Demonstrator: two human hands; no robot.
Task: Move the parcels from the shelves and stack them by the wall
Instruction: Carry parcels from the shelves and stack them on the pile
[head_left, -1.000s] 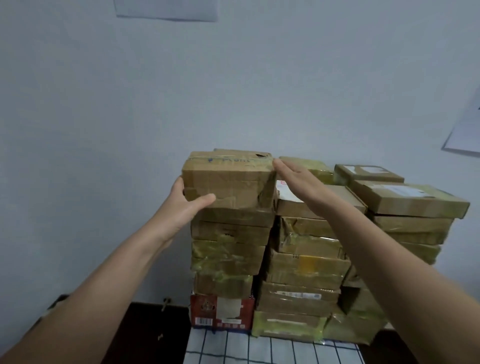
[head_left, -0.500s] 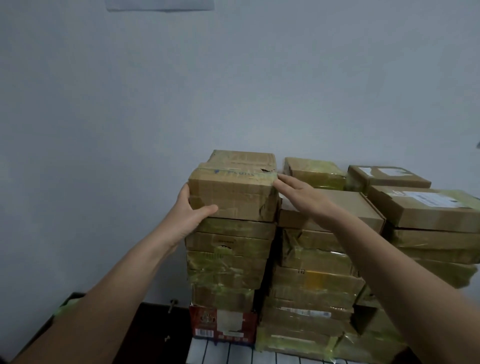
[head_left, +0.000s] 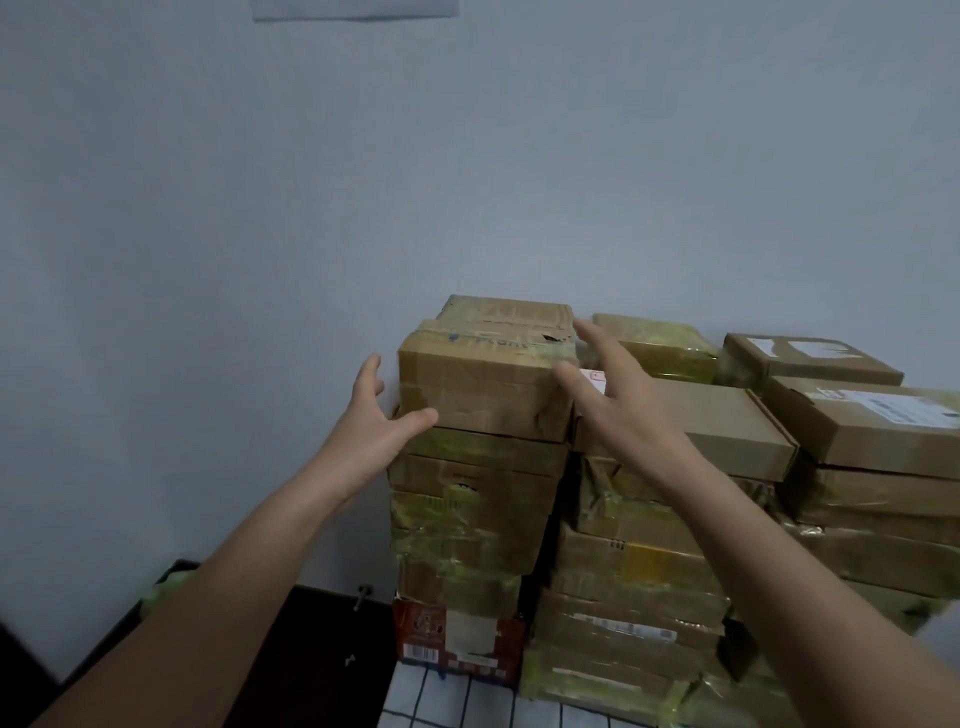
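Observation:
A brown cardboard parcel (head_left: 488, 395) with tape across its top sits on the left stack of parcels (head_left: 467, 519) against the pale wall (head_left: 467, 156). My left hand (head_left: 374, 421) hovers just off the parcel's left side, fingers spread and relaxed. My right hand (head_left: 608, 400) is held open just off its right side, in front of the middle stack (head_left: 634, 571). Neither hand grips the parcel.
A third stack (head_left: 872, 493) with white-labelled parcels stands at the right. A red printed box (head_left: 457, 639) lies at the bottom of the left stack, on a white checked cloth (head_left: 457, 701). Dark floor or furniture (head_left: 311, 649) lies at the lower left.
Both hands have let go of the top parcel and drawn slightly away from its sides, fingers spreading. The parcel now rests on the left stack.

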